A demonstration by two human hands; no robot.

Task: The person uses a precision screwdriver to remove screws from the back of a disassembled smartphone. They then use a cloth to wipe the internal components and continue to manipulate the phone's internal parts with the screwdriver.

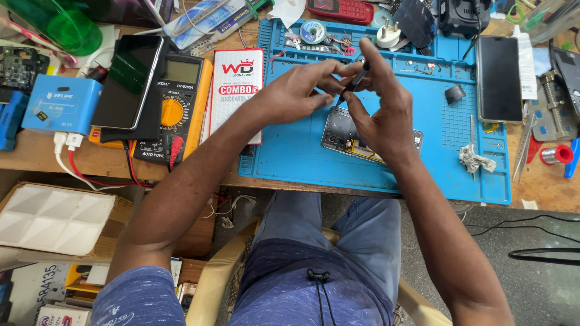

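Pinched between the thumb and fingers of the right hand was a thin dark tool, a slim screwdriver or pick by the look of it, and the left hand had closed its fingertips on the same tool near its upper end. Both hands were shut on it, and nothing else was in either one. The tool slanted down toward an opened phone that lay flat on the blue work mat, partly hidden under the right hand, with its inner parts showing.

Taking the blue mat as the landmark: a red and white packet lay at its left edge, and farther left sat a yellow multimeter with a dark phone resting partly on it. A second dark phone lay on the mat's right part, with a crumpled scrap below it. Beyond the right edge stood a small red spool.

As a judgement, the tool looked light, stiff and slim, likely to roll in the fingers, so a hold on its thicker shaft would be surest. The opened phone seemed light but fragile, best held by its outer frame and not by the exposed inside.
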